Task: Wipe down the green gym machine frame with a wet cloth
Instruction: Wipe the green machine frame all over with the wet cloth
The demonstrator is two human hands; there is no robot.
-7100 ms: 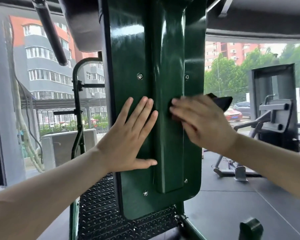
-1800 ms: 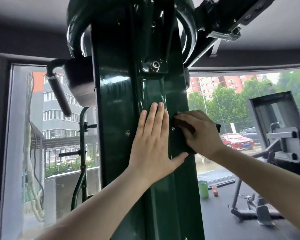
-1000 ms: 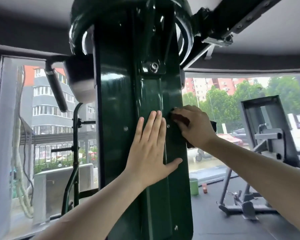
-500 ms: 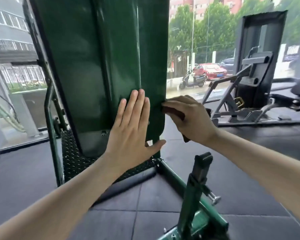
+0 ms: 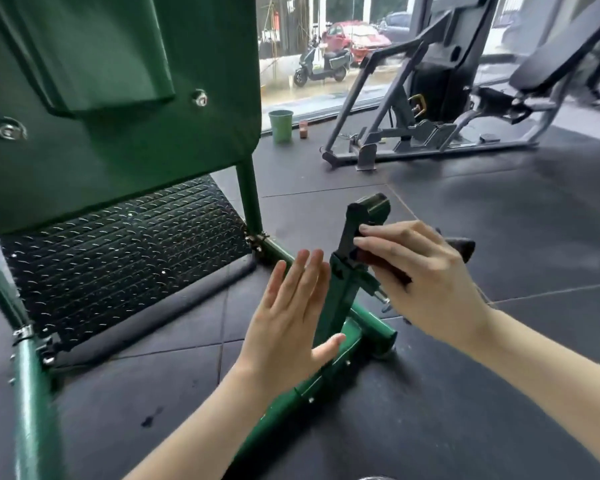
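The person's right hand (image 5: 426,275) presses a dark wet cloth (image 5: 463,247) against the short green post (image 5: 352,268) that rises from the low base rail (image 5: 312,386) of the gym machine frame. The fingers (image 5: 388,237) lie close together and curl over the cloth, pinching it to the post's right face just below its black top cap; a corner of the cloth sticks out at about 3 o'clock from the hand. The left hand (image 5: 288,327) stands open just to the post's 9 o'clock side, fingers straight and nearly together, thumb stretched toward the rail; whether the palm touches the post cannot be told.

The step in hand looks like wiping this post, with the large green back plate (image 5: 118,109) up at 11 o'clock now outside the hands' reach. To do it well, the left hand would best settle on the post or rail as a brace, while the right wraps the cloth round the post and draws it from the cap down toward the joint at 6 o'clock, turning to reach the far face. The bolt (image 5: 381,297) jutting out under the right palm could snag the cloth, so that spot probably calls for going around it with a fingertip under the fabric. The base rail and the tube (image 5: 32,393) at 8 o'clock probably remain to do.
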